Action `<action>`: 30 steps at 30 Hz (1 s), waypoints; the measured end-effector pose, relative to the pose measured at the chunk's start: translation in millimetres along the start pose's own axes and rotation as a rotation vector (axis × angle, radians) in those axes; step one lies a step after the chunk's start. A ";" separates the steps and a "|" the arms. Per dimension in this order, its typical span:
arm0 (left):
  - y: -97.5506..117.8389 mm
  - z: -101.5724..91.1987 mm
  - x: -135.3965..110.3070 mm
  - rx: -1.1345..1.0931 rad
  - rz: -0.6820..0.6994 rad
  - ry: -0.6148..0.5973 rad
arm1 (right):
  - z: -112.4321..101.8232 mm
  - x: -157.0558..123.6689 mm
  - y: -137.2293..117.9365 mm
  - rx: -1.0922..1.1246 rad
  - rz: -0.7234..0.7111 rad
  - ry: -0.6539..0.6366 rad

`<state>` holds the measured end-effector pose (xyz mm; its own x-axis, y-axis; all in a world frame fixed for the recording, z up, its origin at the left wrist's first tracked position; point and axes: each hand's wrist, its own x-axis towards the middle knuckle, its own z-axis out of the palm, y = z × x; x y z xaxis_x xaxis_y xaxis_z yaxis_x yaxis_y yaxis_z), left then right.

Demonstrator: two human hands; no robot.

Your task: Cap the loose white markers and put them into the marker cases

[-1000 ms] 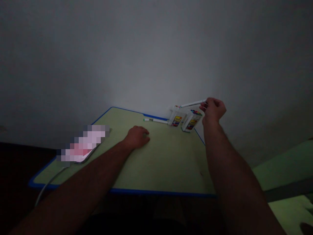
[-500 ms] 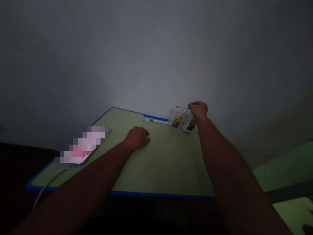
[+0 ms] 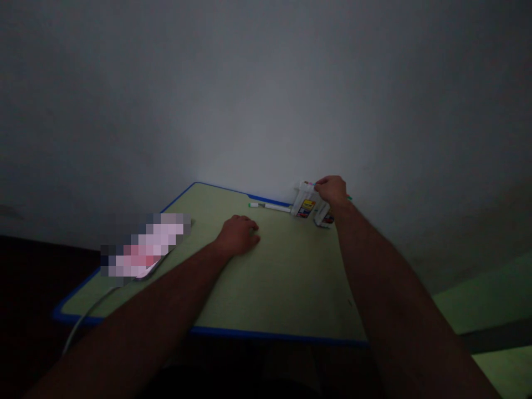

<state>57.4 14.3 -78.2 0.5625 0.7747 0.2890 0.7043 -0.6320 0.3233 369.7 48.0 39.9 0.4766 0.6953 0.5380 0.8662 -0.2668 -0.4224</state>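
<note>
My left hand (image 3: 239, 235) lies on the tabletop, its fingers loosely spread with nothing in them. At the back right, my right hand (image 3: 331, 189) is closed in a pinch at the top of a clear marker case (image 3: 304, 202) with a yellow and dark label. Colourful ends show at the top of this case. A green tip (image 3: 349, 198) sticks out behind the right hand, apparently from a marker it holds, though most of it is hidden. A second marker case (image 3: 324, 216) stands just right of the first, partly covered by the hand. Left of the cases lies a white marker (image 3: 274, 208) with a green end.
The pale table (image 3: 270, 288) has a blue rim and stands against a grey wall (image 3: 249, 100). On its left lies a blurred-out, bright phone-like object (image 3: 145, 271) with a white cable (image 3: 89, 307) running over the front edge. A green surface (image 3: 477, 299) shows at right.
My right hand has moved slightly left and down, to the top of the left case. The green tip now shows behind it. The left hand rests as before; the view has shifted slightly.
</note>
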 end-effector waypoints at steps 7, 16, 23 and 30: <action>0.6 -0.9 -1.0 0.023 -0.006 -0.006 | -0.8 -0.7 -1.3 -0.027 0.009 -0.026; 4.6 -3.9 -1.5 0.063 -0.016 -0.022 | -5.5 -4.5 -2.0 0.015 0.014 0.023; 2.6 -1.9 -1.1 0.047 -0.010 -0.011 | -10.4 -17.6 -12.0 0.103 -0.060 0.118; 3.3 -4.8 -0.4 0.040 -0.043 -0.030 | 7.1 -68.9 -42.0 0.161 -0.221 0.186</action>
<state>57.4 11.8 -73.0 0.5439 0.8015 0.2484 0.7442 -0.5975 0.2985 299.3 16.1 15.4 0.3123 0.5867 0.7471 0.9237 -0.0039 -0.3831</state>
